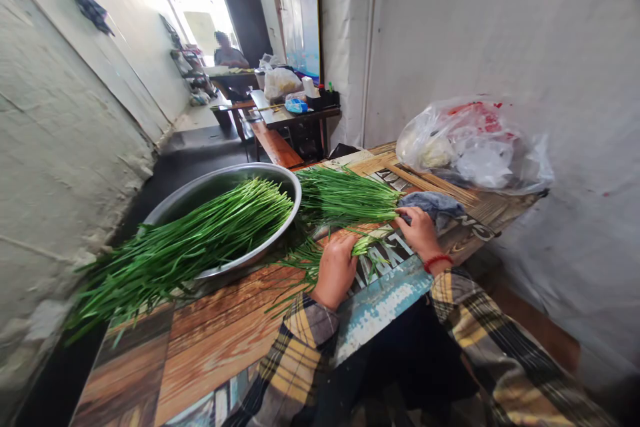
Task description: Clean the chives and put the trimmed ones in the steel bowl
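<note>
My left hand is closed around a small bunch of garlic chives, its pale cut ends poking out to the right and green leaves trailing left. My right hand has its fingers pinched at the pale ends of a larger pile of chives lying on the table; the fingertips partly hide what they grip. To the left stands a wide metal basin with a big heap of chives, whose leaves hang over its near left rim. A few loose leaves lie below my left hand.
A grey-blue cloth lies just beyond my right hand. Behind it are wooden sticks and a clear plastic bag by the wall. Farther back, another table holds bags, and a person sits beyond.
</note>
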Tool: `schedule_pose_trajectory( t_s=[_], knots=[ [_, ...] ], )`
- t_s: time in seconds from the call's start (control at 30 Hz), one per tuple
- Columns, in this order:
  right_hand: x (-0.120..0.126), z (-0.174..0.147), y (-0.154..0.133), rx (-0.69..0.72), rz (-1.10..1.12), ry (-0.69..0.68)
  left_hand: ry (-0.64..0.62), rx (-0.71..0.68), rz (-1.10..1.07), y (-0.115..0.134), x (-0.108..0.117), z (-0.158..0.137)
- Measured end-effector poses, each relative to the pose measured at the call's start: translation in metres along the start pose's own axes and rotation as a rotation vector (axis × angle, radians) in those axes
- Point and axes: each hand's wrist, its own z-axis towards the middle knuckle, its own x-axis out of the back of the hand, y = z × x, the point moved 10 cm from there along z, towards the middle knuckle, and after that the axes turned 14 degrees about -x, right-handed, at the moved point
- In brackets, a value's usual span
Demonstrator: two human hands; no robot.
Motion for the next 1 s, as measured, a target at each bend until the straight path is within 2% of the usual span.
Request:
schedule_pose_trajectory(
  t_s=[0.1, 0.23, 0.43, 0.57, 0.77, 1.0],
  knots=[
    [-0.003, -0.002, -0.003, 0.025, -0.058, 0.022, 0.050, 0.055, -0.131, -0.009, -0.002, -0.002],
    [0.003, -0.014, -0.018, 0.095, 0.063, -0.006, 0.146, 0.107, -0.236, -0.022, -0.002, -0.004],
    [0.005, -0.038, -0.014, -0.057, 0.361, -0.111, 0.292, 0.109, -0.292, -0.032, 0.005, -0.005],
    [0.004, -0.058, -0.022, -0.069, 0.429, -0.150, 0.361, 0.081, -0.280, -0.028, 0.017, -0.004],
    [0.004, -0.077, -0.039, -0.037, 0.449, -0.185, 0.300, 0.030, -0.307, -0.015, 0.014, -0.001],
    [0.004, -0.083, -0.049, 0.019, 0.423, -0.199, 0.177, 0.072, -0.211, -0.020, 0.000, -0.001]
  ],
)
